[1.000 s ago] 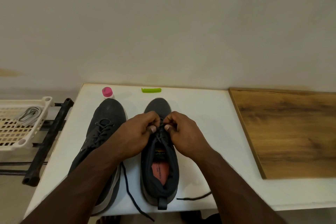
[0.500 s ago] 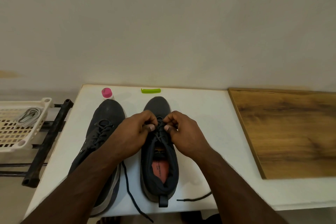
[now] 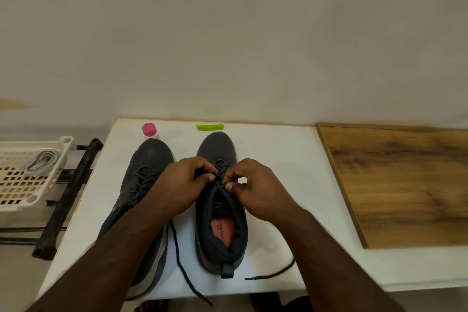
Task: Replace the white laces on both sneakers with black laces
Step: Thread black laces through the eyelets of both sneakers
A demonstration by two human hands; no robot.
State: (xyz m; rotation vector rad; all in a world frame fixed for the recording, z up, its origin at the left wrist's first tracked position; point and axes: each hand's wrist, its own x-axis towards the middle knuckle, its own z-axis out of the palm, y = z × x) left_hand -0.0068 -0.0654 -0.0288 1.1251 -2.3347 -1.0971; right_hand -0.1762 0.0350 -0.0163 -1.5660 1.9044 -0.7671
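On table | right sneaker (image 3: 220, 213) half-laced black | both hands pinching lace

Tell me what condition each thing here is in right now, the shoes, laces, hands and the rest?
Left sneaker: laced in black, lying on the table.
Right sneaker: partly laced, mouth open.
Black lace: loose ends trail toward the table edge.
Left hand: pinches the lace.
Right hand: pinches the lace.
White laces: off the shoes, bundled in the basket.
Bottle: capped, upright.
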